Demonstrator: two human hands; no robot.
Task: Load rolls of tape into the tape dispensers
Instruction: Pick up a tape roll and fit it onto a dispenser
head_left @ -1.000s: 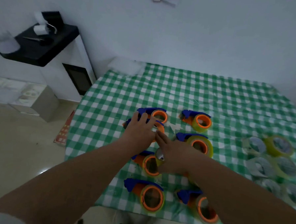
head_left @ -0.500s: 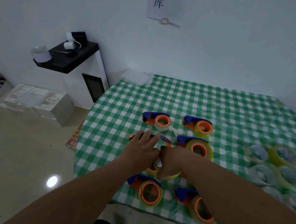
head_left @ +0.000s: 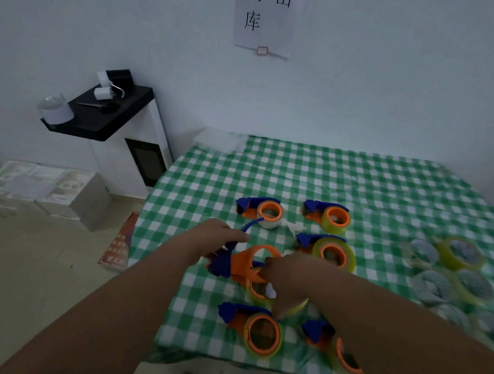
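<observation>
L hand grips empty dispenser by its blue end, tilted up off worktop. R hand pinches its orange hub, steadying it, prob for a roll; spare rolls at 3 o'clock.

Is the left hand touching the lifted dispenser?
Touching. The head view shows the left hand with fingers curled round the blue end of the lifted dispenser, holding it above the tablecloth.

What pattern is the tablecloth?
Green and white checks; the tablecloth shows clearly in the head view, the only one.
</observation>
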